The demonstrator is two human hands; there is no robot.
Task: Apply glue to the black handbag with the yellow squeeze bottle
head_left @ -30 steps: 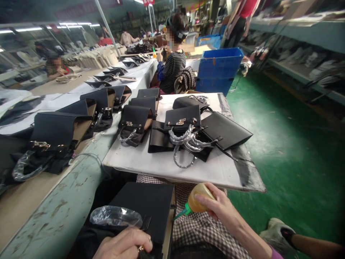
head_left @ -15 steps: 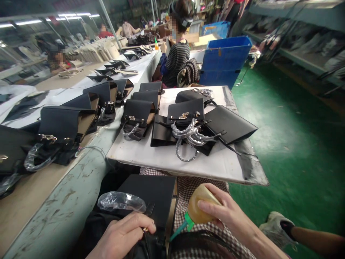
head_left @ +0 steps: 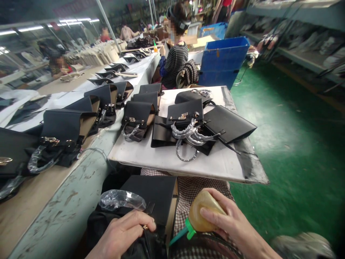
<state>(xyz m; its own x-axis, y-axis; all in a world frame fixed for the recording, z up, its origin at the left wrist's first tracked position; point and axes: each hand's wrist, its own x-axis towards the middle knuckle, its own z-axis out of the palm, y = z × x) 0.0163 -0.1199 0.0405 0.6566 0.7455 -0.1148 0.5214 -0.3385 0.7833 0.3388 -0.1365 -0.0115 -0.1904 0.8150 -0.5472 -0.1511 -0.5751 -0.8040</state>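
A black handbag [head_left: 151, 187] lies across my lap, its handle [head_left: 121, 200] wrapped in clear plastic. My left hand [head_left: 126, 230] is closed on the bag near its edge, beside a small gold-coloured metal fitting [head_left: 145, 227]. In my right hand [head_left: 223, 216] is a squeeze bottle [head_left: 203, 212] of yellowish liquid, tilted downward. Its green nozzle [head_left: 179, 235] points at the bag's open side, and the tip is right by the edge there. I cannot tell whether the tip touches.
Several black handbags [head_left: 185, 111] lie on the white-topped table [head_left: 140, 156] ahead. More bags [head_left: 61, 126] line the long bench [head_left: 54, 212] at left. Beyond sit a co-worker [head_left: 175, 57] and blue bins [head_left: 223, 61]. Green floor [head_left: 291, 154] stretches to the right; a shoe [head_left: 302, 246] shows at lower right.
The bottle and my hands hold nearly the same position, with the bottle slightly lower. At right, another person's foot has moved toward the bottom edge of the view.
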